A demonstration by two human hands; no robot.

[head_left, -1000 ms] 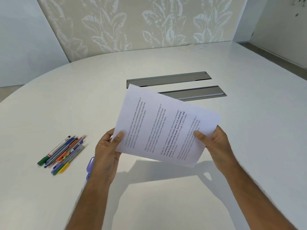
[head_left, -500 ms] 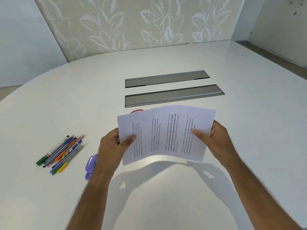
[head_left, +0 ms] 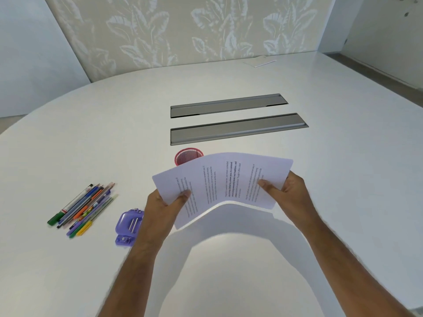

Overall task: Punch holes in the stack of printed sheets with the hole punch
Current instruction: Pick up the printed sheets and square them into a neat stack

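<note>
Fingers (head_left: 266,184) of my right hand (head_left: 289,193) pinch the right edge of the stack of printed sheets (head_left: 225,181), thumb on top. My left hand (head_left: 163,208) grips the left edge likewise. Both forearms reach forward, holding the stack above the bench (head_left: 91,124), bowed upward mid-span. The purple hole punch (head_left: 128,226) lies on the bench just beside my left wrist, near the pens (head_left: 83,208). A red mesh cup (head_left: 187,155) stands behind the sheets.

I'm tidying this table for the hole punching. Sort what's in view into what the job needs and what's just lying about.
Needed:
- printed sheets, held above the table by the left hand and the right hand
- purple hole punch, on the table beside the left wrist

Lying about:
- pens and markers
- red mesh cup
- white sheet at the far edge
</note>
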